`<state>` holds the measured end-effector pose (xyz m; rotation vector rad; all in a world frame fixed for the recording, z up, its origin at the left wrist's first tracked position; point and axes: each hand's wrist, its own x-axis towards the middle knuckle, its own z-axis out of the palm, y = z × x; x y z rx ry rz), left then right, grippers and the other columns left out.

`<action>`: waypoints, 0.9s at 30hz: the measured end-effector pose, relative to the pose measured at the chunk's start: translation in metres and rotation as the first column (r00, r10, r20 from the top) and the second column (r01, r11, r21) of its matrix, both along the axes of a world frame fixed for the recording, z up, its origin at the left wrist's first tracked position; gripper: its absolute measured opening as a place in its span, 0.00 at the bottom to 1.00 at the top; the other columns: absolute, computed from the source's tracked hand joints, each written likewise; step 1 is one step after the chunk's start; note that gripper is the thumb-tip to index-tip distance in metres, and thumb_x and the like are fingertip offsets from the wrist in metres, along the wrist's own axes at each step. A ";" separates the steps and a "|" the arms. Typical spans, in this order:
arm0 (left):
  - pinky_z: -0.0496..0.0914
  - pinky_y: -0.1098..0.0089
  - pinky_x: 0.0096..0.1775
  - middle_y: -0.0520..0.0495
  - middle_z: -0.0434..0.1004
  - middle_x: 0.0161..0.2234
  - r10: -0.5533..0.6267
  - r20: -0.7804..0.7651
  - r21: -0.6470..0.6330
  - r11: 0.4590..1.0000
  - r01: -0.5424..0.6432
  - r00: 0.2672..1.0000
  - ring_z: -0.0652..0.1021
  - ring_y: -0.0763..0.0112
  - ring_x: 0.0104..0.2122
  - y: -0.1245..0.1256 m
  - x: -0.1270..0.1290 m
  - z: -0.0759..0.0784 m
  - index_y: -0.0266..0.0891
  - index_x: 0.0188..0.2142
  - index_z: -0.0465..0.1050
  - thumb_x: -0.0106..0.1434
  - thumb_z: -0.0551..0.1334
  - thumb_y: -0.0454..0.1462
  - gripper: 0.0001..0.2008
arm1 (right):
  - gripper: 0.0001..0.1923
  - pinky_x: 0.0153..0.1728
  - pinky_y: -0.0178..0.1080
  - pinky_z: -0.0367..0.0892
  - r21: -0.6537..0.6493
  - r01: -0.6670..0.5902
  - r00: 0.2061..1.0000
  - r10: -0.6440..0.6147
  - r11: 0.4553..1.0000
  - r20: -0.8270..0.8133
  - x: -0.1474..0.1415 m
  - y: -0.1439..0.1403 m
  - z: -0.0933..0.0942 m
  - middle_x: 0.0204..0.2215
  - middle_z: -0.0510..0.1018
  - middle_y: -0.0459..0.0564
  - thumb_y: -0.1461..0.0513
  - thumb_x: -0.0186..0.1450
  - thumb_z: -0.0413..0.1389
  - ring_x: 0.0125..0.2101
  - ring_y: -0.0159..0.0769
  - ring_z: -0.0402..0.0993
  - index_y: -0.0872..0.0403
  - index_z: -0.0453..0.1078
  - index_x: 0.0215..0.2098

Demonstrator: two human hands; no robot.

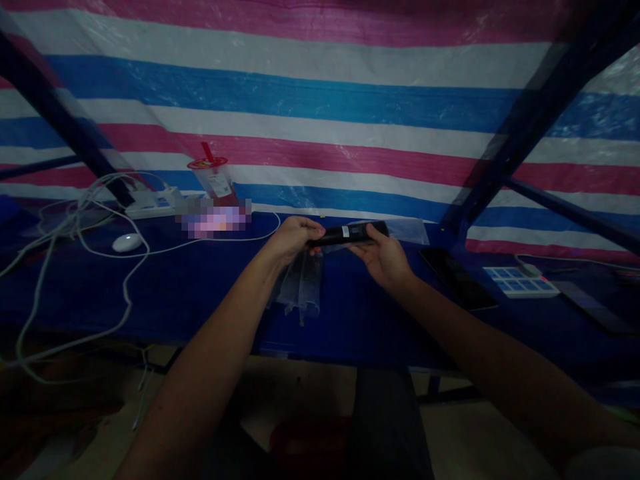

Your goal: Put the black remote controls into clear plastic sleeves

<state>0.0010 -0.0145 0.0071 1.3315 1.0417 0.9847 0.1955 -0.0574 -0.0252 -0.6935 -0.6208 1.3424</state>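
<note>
A long black rod-shaped device (354, 233) with a small white label is held level between my two hands, above the blue table. My left hand (296, 238) is closed round its left end, thumb on top. My right hand (384, 257) grips the right end, with the thumb pressed on the upper side and the fingers beneath. The dim light hides its exact kind. A clear plastic bag (303, 283) lies crumpled on the table below my left hand. Another clear plastic sleeve (410, 231) lies behind the device on the right.
White cables (127, 293), a white mouse (127, 243) and a lidded cup (216, 180) with a red straw are on the left. To the right lie a dark tablet-like slab (457, 277) and a white power strip (520, 282). Blue metal posts (505, 160) stand before a striped sheet (320, 100).
</note>
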 end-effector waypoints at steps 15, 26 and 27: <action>0.64 0.71 0.19 0.45 0.75 0.21 0.005 0.052 0.008 1.000 -0.005 0.999 0.73 0.71 0.16 -0.002 0.001 0.004 0.31 0.36 0.77 0.58 0.65 0.28 0.05 | 0.03 0.49 0.52 0.75 0.044 0.019 0.999 -0.021 0.999 0.041 0.000 -0.002 0.006 0.35 0.81 0.50 0.63 0.65 0.60 0.39 0.41 0.81 0.54 0.69 0.35; 0.68 0.71 0.21 0.45 0.77 0.30 -0.057 0.085 0.087 0.995 0.050 0.995 0.76 0.73 0.19 -0.007 0.000 0.008 0.34 0.40 0.77 0.61 0.64 0.29 0.07 | 0.07 0.50 0.52 0.74 0.061 0.070 0.996 -0.073 0.996 0.049 0.004 -0.002 0.011 0.36 0.81 0.50 0.62 0.62 0.62 0.41 0.42 0.80 0.53 0.69 0.37; 0.67 0.72 0.21 0.44 0.77 0.31 -0.064 0.090 0.106 0.993 0.054 0.994 0.76 0.73 0.20 -0.007 0.000 0.008 0.35 0.40 0.77 0.62 0.65 0.30 0.07 | 0.07 0.50 0.52 0.74 0.058 0.074 0.996 -0.077 0.996 0.049 0.004 -0.002 0.011 0.37 0.81 0.50 0.61 0.62 0.62 0.42 0.43 0.80 0.52 0.69 0.38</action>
